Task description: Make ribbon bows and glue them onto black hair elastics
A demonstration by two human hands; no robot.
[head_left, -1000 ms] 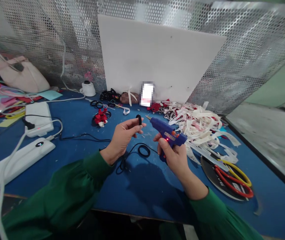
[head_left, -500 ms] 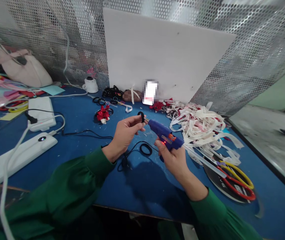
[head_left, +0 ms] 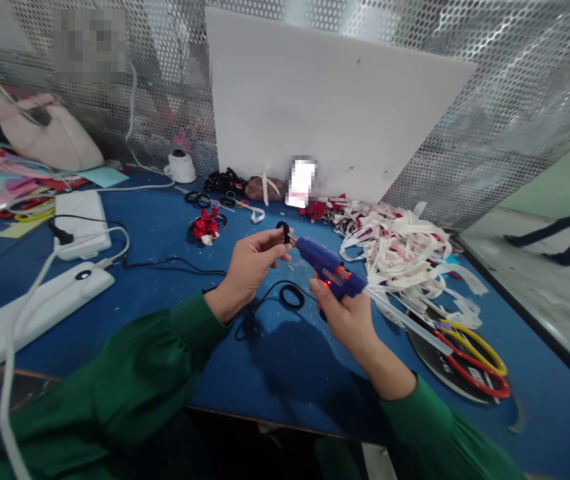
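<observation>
- Black band [head_left: 286, 234]: pinched by fingertips of left hand [head_left: 248, 265], at its two o'clock; loop upright.
- Glue gun [head_left: 333, 268]: right hand [head_left: 349, 319] fingers wrapped around handle; axis ten to four o'clock.
- Nozzle [head_left: 293, 239]: band's four o'clock; contact indiscernible.

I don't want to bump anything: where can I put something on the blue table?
One patch is in front of the loose black ring, between the left sleeve and right forearm. A smaller one lies between that sleeve and the black cord behind it. It's crowded by the ribbons and scissors, and along the white board.
</observation>
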